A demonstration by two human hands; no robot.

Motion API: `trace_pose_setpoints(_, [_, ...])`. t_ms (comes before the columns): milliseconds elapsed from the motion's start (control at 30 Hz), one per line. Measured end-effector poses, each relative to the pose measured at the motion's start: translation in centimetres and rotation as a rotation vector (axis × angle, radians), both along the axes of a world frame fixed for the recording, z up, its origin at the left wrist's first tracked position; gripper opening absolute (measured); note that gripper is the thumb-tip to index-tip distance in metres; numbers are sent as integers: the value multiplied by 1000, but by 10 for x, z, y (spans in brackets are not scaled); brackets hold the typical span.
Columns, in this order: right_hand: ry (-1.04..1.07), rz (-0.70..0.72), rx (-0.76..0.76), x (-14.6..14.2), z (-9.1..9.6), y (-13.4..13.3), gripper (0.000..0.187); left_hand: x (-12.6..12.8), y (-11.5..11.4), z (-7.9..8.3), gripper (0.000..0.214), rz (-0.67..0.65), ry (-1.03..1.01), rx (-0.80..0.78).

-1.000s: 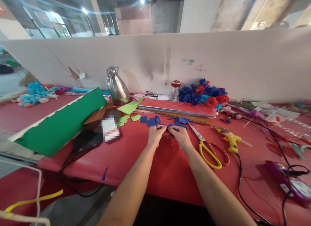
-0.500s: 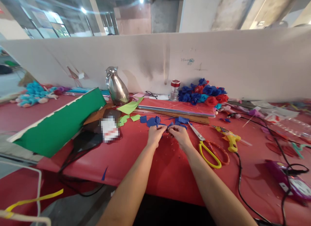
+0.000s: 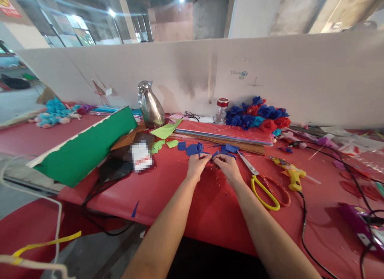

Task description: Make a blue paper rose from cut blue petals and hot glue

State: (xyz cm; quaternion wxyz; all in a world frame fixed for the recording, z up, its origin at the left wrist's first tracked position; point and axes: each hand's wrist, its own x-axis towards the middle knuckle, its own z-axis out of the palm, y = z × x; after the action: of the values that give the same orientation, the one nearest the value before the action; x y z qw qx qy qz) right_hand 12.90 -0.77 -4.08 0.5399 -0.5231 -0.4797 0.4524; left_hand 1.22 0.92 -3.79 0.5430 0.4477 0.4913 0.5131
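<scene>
Over the red tabletop, my left hand and my right hand come close together, fingertips pinched. Between them is a small dark blue paper petal, partly hidden by the fingers. Just beyond my left hand lie a rounded blue paper piece and a blue square. More blue paper pieces rest behind my right hand. Scissors with yellow and red handles lie to its right, blades pointing away.
Right of the scissors are a yellow glue gun with a black cord and a purple device. Behind stand a steel jug, a red-lidded jar and blue and red paper flowers. A green board leans left.
The view has turned slightly left, so the table and its things appear farther right. Both hands keep pinching the blue petal, with only slight finger movement.
</scene>
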Motion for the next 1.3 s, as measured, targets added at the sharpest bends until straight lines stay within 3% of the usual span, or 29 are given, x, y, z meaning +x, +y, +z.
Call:
trace_pose_setpoints(400, [-124, 3, 69, 2, -4, 2, 17, 2, -1, 1, 13, -15, -24, -24])
trace_pose_setpoints(667, [-324, 20, 164, 1, -8, 1, 19, -1, 0, -4, 16, 38, 157, 19])
trace_pose_setpoints(800, [-426, -24, 130, 2, -7, -1, 16, -2, 1, -7, 14, 60, 294, 46])
trace_pose_setpoints(1300, [-180, 21, 35, 2, -6, 1, 20, -2, 3, -5, 15, 134, 412, 57])
